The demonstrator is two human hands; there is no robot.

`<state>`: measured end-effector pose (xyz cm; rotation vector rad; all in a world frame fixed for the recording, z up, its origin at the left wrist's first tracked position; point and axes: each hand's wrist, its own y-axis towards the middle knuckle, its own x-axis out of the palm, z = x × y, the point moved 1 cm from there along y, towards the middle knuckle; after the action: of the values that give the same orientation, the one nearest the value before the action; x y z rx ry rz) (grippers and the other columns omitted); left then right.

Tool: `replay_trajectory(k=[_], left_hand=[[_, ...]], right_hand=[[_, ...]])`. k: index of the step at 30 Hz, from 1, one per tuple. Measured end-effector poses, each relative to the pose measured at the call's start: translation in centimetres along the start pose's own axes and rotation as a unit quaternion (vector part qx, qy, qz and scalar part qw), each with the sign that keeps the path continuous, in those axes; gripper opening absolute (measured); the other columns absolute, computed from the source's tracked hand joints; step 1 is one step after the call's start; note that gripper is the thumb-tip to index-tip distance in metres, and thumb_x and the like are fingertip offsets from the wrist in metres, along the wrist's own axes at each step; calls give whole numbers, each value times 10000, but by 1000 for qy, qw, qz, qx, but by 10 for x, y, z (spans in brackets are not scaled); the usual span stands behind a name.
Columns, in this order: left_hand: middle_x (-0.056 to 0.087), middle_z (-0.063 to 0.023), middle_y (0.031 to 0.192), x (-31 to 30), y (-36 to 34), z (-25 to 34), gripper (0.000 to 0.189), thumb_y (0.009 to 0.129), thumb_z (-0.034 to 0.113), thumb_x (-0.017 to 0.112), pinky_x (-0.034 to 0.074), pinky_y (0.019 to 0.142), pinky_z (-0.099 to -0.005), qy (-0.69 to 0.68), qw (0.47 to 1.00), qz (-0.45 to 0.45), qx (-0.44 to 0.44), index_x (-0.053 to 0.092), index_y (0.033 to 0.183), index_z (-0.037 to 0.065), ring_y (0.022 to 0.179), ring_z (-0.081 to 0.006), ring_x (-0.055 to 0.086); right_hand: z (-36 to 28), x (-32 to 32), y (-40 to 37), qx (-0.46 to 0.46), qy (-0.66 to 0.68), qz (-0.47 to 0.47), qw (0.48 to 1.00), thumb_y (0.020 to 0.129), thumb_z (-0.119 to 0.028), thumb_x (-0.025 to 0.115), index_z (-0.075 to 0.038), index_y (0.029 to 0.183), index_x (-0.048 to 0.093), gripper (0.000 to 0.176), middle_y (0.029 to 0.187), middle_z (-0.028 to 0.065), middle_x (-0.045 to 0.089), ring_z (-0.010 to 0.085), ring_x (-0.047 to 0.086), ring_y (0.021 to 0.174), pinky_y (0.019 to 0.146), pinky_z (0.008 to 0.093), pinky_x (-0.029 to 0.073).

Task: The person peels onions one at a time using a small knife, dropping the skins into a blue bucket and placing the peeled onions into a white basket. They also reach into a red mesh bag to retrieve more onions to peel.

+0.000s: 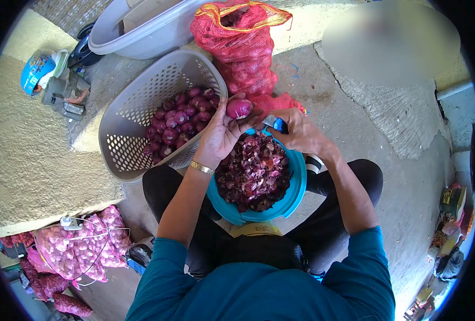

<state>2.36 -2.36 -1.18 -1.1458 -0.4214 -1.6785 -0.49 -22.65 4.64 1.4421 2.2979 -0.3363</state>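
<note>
A peeled red onion rests in my left hand, with the fingers curled round its underside. My right hand grips a small knife with a blue handle; its short blade points toward the onion, a little apart from it. Both hands are above the far rim of a turquoise basin, which is heaped with onion skins. Left of my hands stands a grey perforated basket holding many red onions.
A red mesh sack of onions stands beyond the basket, beside a large pale tub. Bags of garlic lie at lower left. Blue headgear sits on the ledge. Assorted goods line the right edge.
</note>
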Motion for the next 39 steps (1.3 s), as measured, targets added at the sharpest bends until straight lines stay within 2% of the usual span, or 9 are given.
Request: replay_trajectory(k=[9, 11, 14, 16, 20, 28, 32, 36, 39], left_hand=[[537, -277, 1321, -30, -4, 59, 462, 1005, 343, 517, 508, 1030, -462, -264, 961, -18, 80, 524, 1190, -81, 1229, -380, 549], [502, -280, 1364, -43, -4, 56, 467, 1018, 346, 483, 499, 1038, -469, -291, 954, -78, 5, 508, 1236, -66, 1258, -384, 524], [556, -168, 1318, -5, 15, 51, 390, 1036, 287, 468, 519, 987, -411, 163, 978, -2, 134, 504, 1317, 18, 1162, -349, 598], [585, -118, 1241, 18, 45, 57, 317, 1039, 253, 468, 526, 922, -353, 243, 954, -1, 176, 529, 1275, 51, 1123, -284, 610], [574, -206, 1235, 66, 136, 95, 298, 962, 76, 441, 438, 1021, -419, 751, 503, -52, 424, 520, 1236, -10, 1182, -345, 556], [586, -220, 1306, 29, 264, 117, 404, 870, 141, 497, 487, 987, -450, 938, 335, 80, -39, 609, 1237, 17, 1218, -355, 573], [610, -219, 1271, 11, 256, 96, 369, 829, 130, 538, 483, 995, -448, 921, 374, 108, -13, 670, 1152, 11, 1196, -363, 588], [499, -239, 1393, 13, 261, 95, 617, 801, 128, 581, 405, 1078, -412, 918, 367, 106, -107, 425, 1384, 2, 1290, -357, 503], [434, -253, 1432, -18, 275, 95, 772, 802, 31, 540, 358, 1104, -338, 770, 631, 86, 35, 231, 1509, 12, 1336, -318, 449]], right_hand=[[9, 6, 5, 49, -27, 56, 997, 821, -169, 765, 51, 1010, 629, 320, 706, 159, 618, 211, 637, 666, 628, 368, 484], [18, 13, 5, 41, -30, 77, 996, 799, -211, 784, 50, 1002, 619, 369, 733, 181, 622, 244, 635, 683, 640, 386, 481], [26, 20, 6, 76, -31, 70, 994, 794, -270, 759, 88, 1015, 551, 469, 802, 247, 635, 375, 645, 779, 700, 447, 492], [42, 36, 4, 27, -133, 60, 989, 843, -262, 663, 137, 1050, 481, 485, 833, 298, 626, 441, 640, 855, 768, 480, 495], [54, 37, -1, 101, -134, -120, 979, 901, -186, 551, 73, 1170, 429, 392, 1061, 337, 563, 467, 558, 1075, 906, 503, 439], [35, 27, -18, 61, -76, -103, 990, 883, -86, 541, 43, 1264, 447, 413, 1089, 296, 578, 449, 551, 1078, 931, 496, 427], [41, 30, -25, 47, -72, -87, 993, 872, -53, 540, 54, 1260, 447, 413, 1063, 287, 581, 437, 566, 1054, 904, 498, 427], [31, 32, -27, 68, -77, -105, 989, 867, -26, 530, 63, 1272, 435, 426, 1048, 285, 584, 434, 583, 1028, 892, 495, 432], [27, 34, -25, 70, -72, -104, 990, 867, -12, 528, 64, 1280, 430, 431, 1049, 285, 583, 434, 586, 1026, 896, 492, 435]])
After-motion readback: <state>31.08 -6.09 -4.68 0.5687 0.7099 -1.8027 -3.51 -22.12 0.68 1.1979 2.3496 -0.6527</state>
